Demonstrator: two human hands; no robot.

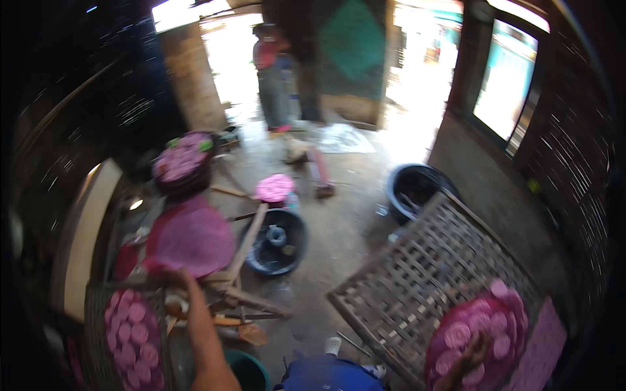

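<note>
My left hand [171, 277] reaches forward to the near edge of a round pink sheet [192, 241] at the left; its fingers are smeared by motion. Below that arm, a dark woven rack carries pink discs [138, 333] in rows. On the right, my right hand [474, 355] is over a round pink tray [435, 345] covered with pink patterned discs [499, 320]. Its fingers look drawn together, but anything between them is too blurred to make out. The tray rests on a large slatted woven rack [417, 280].
Ahead stand a dark basin [277, 260] with a small round piece inside, a wooden stool frame [251, 241] and a pink-topped container [275, 188]. A dark tub [417, 186] is by the right wall, a green bucket [246, 371] near me. Someone [270, 78] stands at the doorway.
</note>
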